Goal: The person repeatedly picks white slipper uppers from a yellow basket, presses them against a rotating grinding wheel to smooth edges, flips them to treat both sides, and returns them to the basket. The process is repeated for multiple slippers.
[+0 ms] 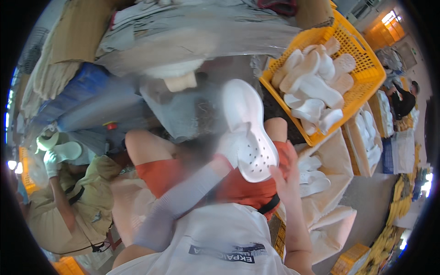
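A white foam clog (251, 137) with round holes in its toe part is held over my lap, heel end pointing away from me. My left hand (229, 147), in a pale glove and grey sleeve, is closed on the clog's left side at its middle. Beside the toe end is my bare right hand (288, 178), its fingers stretched out and somewhat blurred. The thumb side comes up to the clog's edge; I cannot tell whether it touches.
A yellow crate (366, 78) full of white clogs stands at the far right. More white clogs (314, 181) lie on a pale sack by my right leg. Ahead, clear plastic sheeting (206, 43) covers a pile. On the left, a gloved co-worker (73, 197) holds a white shoe (68, 150).
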Available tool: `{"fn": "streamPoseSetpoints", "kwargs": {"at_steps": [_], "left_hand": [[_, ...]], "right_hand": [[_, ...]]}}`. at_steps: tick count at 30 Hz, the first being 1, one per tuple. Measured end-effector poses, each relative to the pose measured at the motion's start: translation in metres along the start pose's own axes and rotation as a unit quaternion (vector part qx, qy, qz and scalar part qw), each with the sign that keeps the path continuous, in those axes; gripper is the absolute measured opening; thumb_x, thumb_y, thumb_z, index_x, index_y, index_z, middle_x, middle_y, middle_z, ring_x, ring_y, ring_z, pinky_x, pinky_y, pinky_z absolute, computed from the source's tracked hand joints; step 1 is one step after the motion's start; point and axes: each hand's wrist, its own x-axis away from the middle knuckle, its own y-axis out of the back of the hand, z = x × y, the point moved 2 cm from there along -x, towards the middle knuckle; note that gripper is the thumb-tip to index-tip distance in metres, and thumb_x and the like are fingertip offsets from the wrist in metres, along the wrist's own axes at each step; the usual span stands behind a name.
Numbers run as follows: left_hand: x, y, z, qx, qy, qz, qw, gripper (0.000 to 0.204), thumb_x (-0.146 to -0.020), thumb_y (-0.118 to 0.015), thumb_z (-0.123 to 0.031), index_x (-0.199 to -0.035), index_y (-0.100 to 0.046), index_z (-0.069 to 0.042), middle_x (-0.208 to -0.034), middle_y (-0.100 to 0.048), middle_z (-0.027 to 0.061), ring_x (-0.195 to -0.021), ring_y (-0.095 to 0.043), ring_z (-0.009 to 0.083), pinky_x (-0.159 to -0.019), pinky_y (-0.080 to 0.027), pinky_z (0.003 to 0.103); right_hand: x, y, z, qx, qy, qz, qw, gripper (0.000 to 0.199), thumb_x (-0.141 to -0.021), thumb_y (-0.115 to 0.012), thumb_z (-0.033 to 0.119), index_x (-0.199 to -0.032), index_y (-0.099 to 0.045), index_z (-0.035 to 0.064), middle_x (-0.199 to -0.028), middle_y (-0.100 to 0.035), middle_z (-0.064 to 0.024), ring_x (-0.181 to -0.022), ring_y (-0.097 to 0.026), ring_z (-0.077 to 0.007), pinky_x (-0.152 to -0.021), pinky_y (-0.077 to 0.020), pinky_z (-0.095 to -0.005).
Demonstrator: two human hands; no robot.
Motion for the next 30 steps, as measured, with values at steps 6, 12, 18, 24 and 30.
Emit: {"fn": "streamPoseSetpoints", "kwargs": {"at_steps": [6, 12, 18, 24, 30], "left_hand": [[-0.089, 0.037, -0.084, -0.2, -0.262, -0.076, 0.941, 0.04, -0.105, -0.049, -0.034, -0.128, -0.064, -0.006, -0.121, -0.07, 0.01, -0.102, -0.067, 0.0228, -0.095, -0.053, 0.036], [-0.17, 0.067, -0.113, -0.584, -0.297, -0.141, 0.742, 0.046, -0.109, -0.043, -0.039, -0.132, -0.062, -0.004, -0.123, -0.071, 0.0095, -0.105, -0.067, 0.0259, -0.096, -0.052, 0.037], [-0.14, 0.123, -0.162, -0.531, -0.205, -0.122, 0.813, 0.048, -0.103, -0.053, -0.044, -0.13, -0.065, -0.007, -0.135, -0.066, 0.0139, -0.117, -0.065, 0.0291, -0.101, -0.05, 0.038], [-0.034, 0.08, -0.173, -0.857, -0.251, -0.189, 0.409, 0.065, -0.09, -0.067, -0.059, -0.125, -0.069, -0.005, -0.12, -0.072, 0.0216, -0.116, -0.066, 0.0366, -0.098, -0.051, 0.044], [-0.011, 0.026, -0.164, -0.538, -0.267, -0.121, 0.79, 0.06, -0.095, -0.066, -0.048, -0.136, -0.062, -0.005, -0.125, -0.069, 0.0232, -0.121, -0.064, 0.0354, -0.101, -0.05, 0.04]], "right_hand": [[-0.113, -0.088, 0.01, 0.003, 0.081, -0.085, 0.993, 0.086, -0.085, -0.074, 0.015, -0.155, -0.029, -0.0049, -0.141, -0.054, -0.0247, -0.126, -0.058, -0.0338, -0.107, -0.0469, -0.0386], [-0.159, -0.127, 0.001, -0.036, -0.014, -0.122, 0.992, 0.089, -0.083, -0.075, 0.02, -0.157, -0.03, -0.0014, -0.138, -0.06, -0.0257, -0.124, -0.063, -0.0355, -0.105, -0.0496, -0.04], [-0.186, -0.155, 0.003, 0.02, 0.032, -0.071, 0.997, 0.065, -0.081, -0.073, 0.014, -0.141, -0.055, -0.0016, -0.111, -0.072, -0.0167, -0.098, -0.073, -0.0256, -0.081, -0.0604, -0.0357], [-0.23, -0.148, -0.006, -0.012, -0.087, 0.008, 0.996, 0.047, -0.08, -0.074, 0.029, -0.109, -0.068, -0.008, -0.092, -0.074, -0.024, -0.087, -0.075, -0.0377, -0.08, -0.0585, -0.0422], [-0.251, -0.168, -0.024, 0.068, -0.046, -0.051, 0.995, 0.058, -0.077, -0.074, 0.035, -0.117, -0.066, -0.0078, -0.101, -0.073, -0.0266, -0.098, -0.072, -0.0414, -0.085, -0.0561, -0.0452]]}}
